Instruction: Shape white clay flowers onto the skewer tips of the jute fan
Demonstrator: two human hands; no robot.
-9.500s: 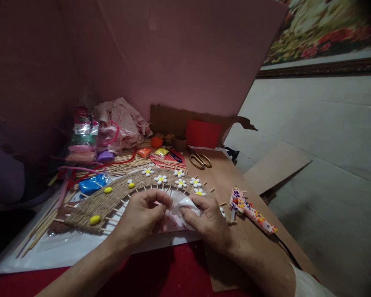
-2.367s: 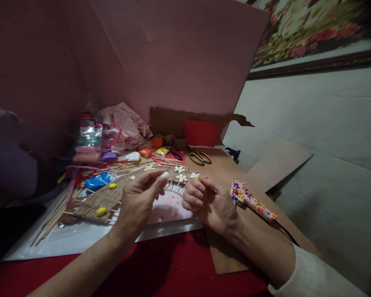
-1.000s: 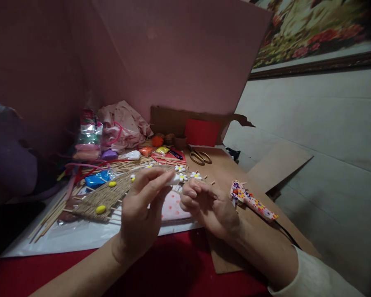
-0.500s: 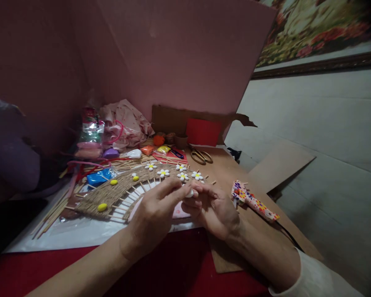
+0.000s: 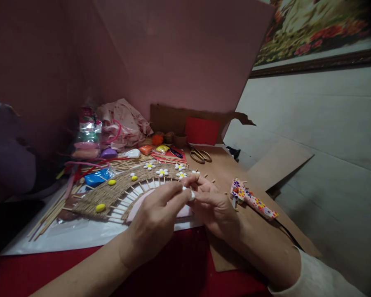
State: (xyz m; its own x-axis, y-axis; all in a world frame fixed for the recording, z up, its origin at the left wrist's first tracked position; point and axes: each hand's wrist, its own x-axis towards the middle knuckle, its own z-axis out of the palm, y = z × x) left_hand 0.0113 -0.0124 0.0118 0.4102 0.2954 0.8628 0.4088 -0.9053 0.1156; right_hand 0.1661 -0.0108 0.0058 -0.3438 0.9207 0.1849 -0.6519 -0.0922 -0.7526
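Observation:
A small lump of white modelling clay (image 5: 191,195) is pinched between the fingertips of my left hand (image 5: 159,214) and my right hand (image 5: 214,210), both closed on it. Below and behind them lies a fan-shaped piece wound with brown twine over sticks (image 5: 92,198). White-petalled clay flowers with yellow centres (image 5: 162,173) sit along its upper right part. Toward its left are yellow clay ovals (image 5: 100,207), one with a white bit beside it. My hands hide part of the fan's lower right and its pink inner area (image 5: 139,209).
On the right lies a flower-patterned glue gun (image 5: 252,200) with a black cord, on a brown board (image 5: 278,243). Gold-handled scissors (image 5: 200,155) rest farther back. Packets of coloured clay, such as a blue packet (image 5: 96,177), and loose sticks (image 5: 48,212) lie at the left.
My right fingers have curled in from a flatter, more open pose and now pinch the white clay with my left fingertips. The view has shifted slightly.

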